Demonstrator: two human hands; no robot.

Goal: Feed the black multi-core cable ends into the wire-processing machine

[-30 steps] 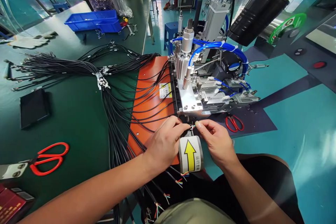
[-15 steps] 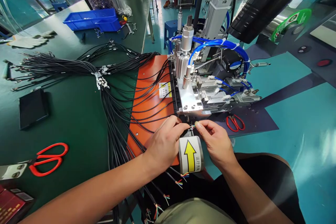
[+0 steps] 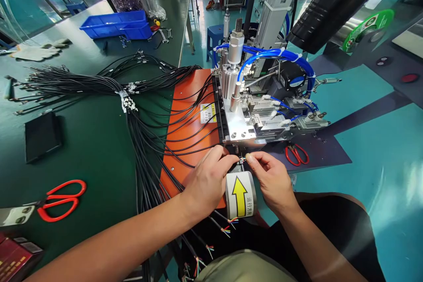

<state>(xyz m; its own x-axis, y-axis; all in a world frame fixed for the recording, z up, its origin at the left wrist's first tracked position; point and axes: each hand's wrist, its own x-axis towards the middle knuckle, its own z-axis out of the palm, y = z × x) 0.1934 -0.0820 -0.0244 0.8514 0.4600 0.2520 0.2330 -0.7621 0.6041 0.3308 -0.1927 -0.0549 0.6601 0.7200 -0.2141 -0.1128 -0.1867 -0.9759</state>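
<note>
Both my hands meet at the front end of a metal machine [image 3: 239, 119] with cylinders and blue air tubes. My left hand [image 3: 208, 178] is closed in a pinch on a small cable end with thin wires [image 3: 242, 159]. From the other side, the thumb and forefinger of my right hand [image 3: 272, 178] pinch the tips of these fine coloured wires. My fingers partly hide the cable end. Just below is a curved plate with a yellow arrow [image 3: 240, 194]. Several black cables [image 3: 145, 154] run under and past my left forearm, with stripped coloured wire ends [image 3: 225, 230] hanging near my lap.
An orange plate [image 3: 185, 128] carries cables into the machine. Red-handled scissors [image 3: 62, 200] lie at left, smaller red-handled scissors [image 3: 296, 155] at right. A dark flat box [image 3: 42, 137], a blue bin [image 3: 115, 25] and gloves [image 3: 36, 52] are on the green table. A black cylinder [image 3: 330, 13] overhangs at upper right.
Both hands stay in nearly the same place, still pinching at the wires. Only a very slight shift of the fingertips and of the camera shows.
</note>
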